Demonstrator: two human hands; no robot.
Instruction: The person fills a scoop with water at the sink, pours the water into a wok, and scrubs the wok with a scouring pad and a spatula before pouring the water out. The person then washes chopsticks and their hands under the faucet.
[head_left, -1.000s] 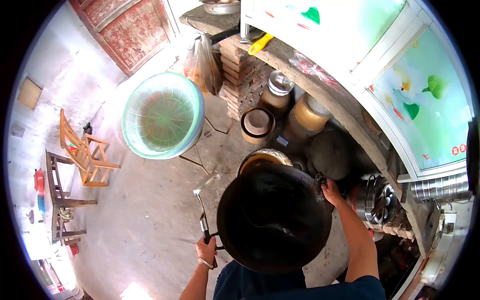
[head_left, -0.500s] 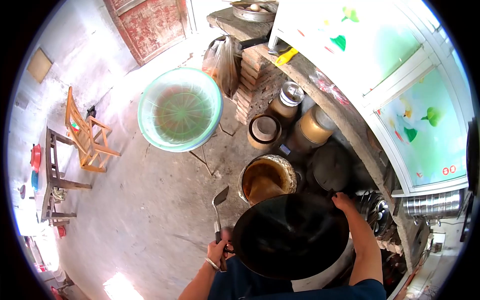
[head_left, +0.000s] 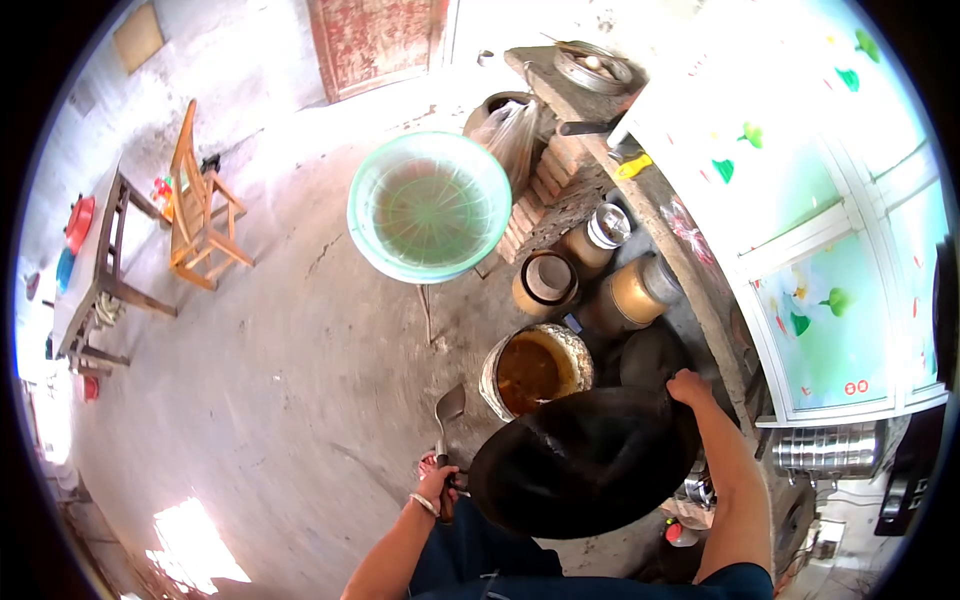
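A large black wok [head_left: 585, 465] is held tilted in front of me, its far rim at the near edge of a crusted bucket [head_left: 488, 372]. Brown liquid [head_left: 530, 374] lies inside that bucket. My left hand [head_left: 436, 485] is closed around the wok's left handle and also grips a metal spatula [head_left: 450, 404], whose blade points away from me. On the far right rim of the wok, my right hand [head_left: 687, 387] is closed, with the grip itself mostly hidden.
A green basin [head_left: 430, 265] stands on a thin-legged stand beyond the bucket. Several jars, including a tan one [head_left: 632, 300], line the brick ledge [head_left: 680, 240]. A white cabinet [head_left: 740, 265] rises at right. A wooden chair [head_left: 205, 225] and a table [head_left: 115, 230] are at left.
Half a second ago a broad brown stream ran from the wok into the bucket; now it no longer shows. The view has turned, shifting the basin and chair rightward. Both hands keep their grips.
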